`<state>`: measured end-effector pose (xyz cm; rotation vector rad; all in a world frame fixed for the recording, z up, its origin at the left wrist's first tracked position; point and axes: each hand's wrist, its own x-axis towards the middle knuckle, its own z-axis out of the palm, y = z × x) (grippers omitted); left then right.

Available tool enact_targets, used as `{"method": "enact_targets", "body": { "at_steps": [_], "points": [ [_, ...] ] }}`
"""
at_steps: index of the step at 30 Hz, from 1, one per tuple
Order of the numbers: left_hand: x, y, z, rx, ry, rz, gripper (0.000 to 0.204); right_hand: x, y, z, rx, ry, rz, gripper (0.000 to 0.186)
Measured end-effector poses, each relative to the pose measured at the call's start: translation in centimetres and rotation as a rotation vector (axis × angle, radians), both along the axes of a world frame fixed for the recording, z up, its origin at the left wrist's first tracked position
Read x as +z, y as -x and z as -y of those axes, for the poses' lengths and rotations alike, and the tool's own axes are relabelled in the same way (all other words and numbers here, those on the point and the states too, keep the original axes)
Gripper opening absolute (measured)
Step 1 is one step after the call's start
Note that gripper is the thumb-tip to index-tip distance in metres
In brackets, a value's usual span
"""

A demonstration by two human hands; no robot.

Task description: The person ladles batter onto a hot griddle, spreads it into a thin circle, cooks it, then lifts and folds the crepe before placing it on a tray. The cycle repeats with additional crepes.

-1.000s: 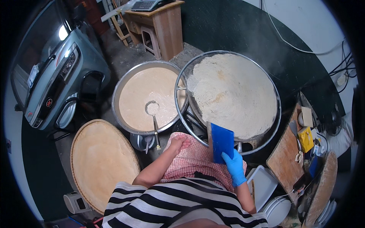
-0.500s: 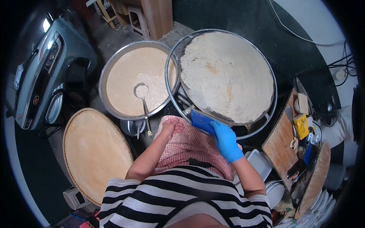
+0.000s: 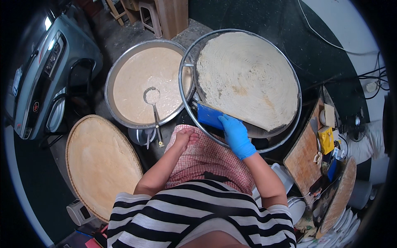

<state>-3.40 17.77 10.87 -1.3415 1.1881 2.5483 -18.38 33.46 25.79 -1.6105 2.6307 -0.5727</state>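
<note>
My right hand (image 3: pixel 235 136), in a blue glove, grips a blue flat scraper (image 3: pixel 209 116). The scraper lies at the near left edge of a large round griddle (image 3: pixel 263 131). A pale layer of batter (image 3: pixel 248 70) covers most of the griddle, ringed with curved lines and marked with brownish patches. Near the scraper a dark strip of griddle shows bare. My left hand (image 3: pixel 186 138), ungloved, is curled shut in front of the checked apron (image 3: pixel 194 161), with nothing visible in it. To its far left stands a wide metal basin (image 3: pixel 111 97) of beige batter with a ladle (image 3: pixel 155 113) in it.
A metal ring frame (image 3: pixel 180 82) surrounds the griddle. At left leans a stack of round thin pancakes (image 3: pixel 101 161) on a woven tray, near a parked scooter (image 3: pixel 49 74). On the right are a wooden board (image 3: pixel 304 157), a yellow box (image 3: pixel 326 139) and cables (image 3: pixel 374 76).
My right hand and the scraper have moved left and slightly away from me along the griddle's edge. The brown patches have shifted rightward, and the batter shows clearer rings. My left hand stays curled.
</note>
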Motion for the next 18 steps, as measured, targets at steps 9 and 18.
{"method": "enact_targets", "body": {
  "at_steps": [9, 18],
  "points": [
    [1.1, 6.1, 5.4, 0.239, -0.025, -0.069, 0.037, -1.3, 1.5, 3.7, -0.025, -0.034, 0.013, 0.032],
    [-0.4, 6.0, -1.1, 0.229, 0.025, -0.031, 0.019, -2.3, 2.5, 5.2, -0.049, 0.037, -0.062, 0.026]
  ]
}}
